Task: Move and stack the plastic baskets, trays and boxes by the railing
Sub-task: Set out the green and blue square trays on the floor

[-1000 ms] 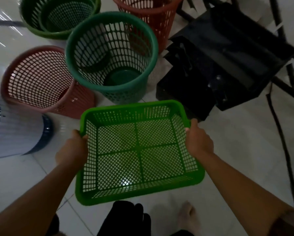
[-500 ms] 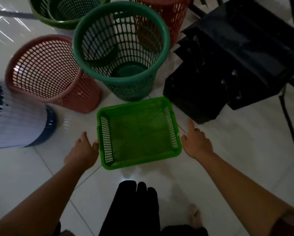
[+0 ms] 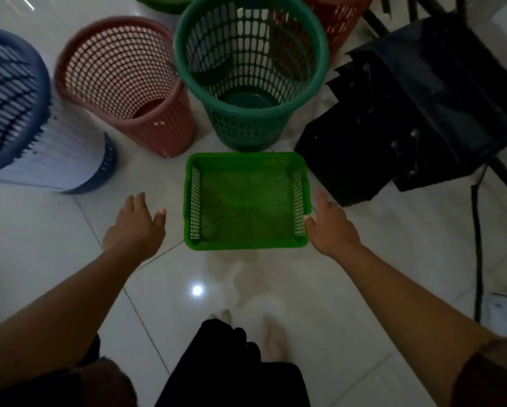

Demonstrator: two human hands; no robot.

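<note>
The green tray point(image 3: 246, 201) is seen set flat on the tiled floor point(image 3: 70, 245) between the two hands; the left hand point(image 3: 135, 224) is held clear of it with fingers spread and nothing grasped, while the right hand point(image 3: 330, 227) is laid with straight fingers against the tray's right rim, whether truly touching cannot be told. Just beyond the tray, ahead of the hands, the dark green basket point(image 3: 249, 69) stands upright, the pink basket point(image 3: 123, 80) is tilted to its left, and the blue-and-white basket point(image 3: 26, 113) lies further left of the left hand.

A risk is judged here: the tray has been placed nearly against the dark green basket's base, so that a careless reach past it could knock the tall baskets over; the leaning pink basket looks liable to roll; the glossy tile might let the tray slide if nudged.

The black folded object point(image 3: 416, 107) beyond the right hand cannot be identified in the dim light; the red basket point(image 3: 334, 22) and another green one are cut off at the top edge; the railing is barely made out.
</note>
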